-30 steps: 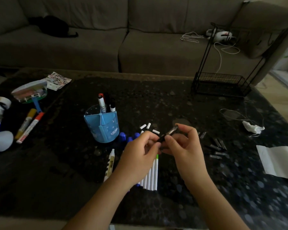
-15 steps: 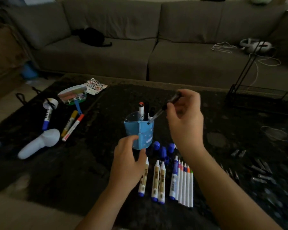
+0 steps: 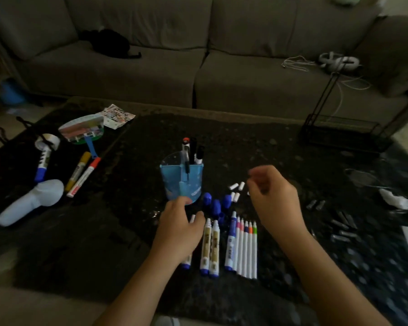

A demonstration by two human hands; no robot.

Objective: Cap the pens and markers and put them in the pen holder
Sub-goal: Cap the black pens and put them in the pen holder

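The blue pen holder (image 3: 181, 182) stands mid-tabletop (image 3: 127, 231) with a few capped pens (image 3: 190, 150) upright in it. Just in front lie blue caps (image 3: 216, 204) and small white caps (image 3: 236, 190), then a row of uncapped markers (image 3: 233, 248) side by side. The left hand (image 3: 179, 229) lies over the leftmost marker (image 3: 186, 264); I can't tell whether its fingers have closed on it. The right hand (image 3: 273, 201) hovers beside the white caps, fingers loosely curled, holding nothing. More markers (image 3: 83, 175) lie well off to the left.
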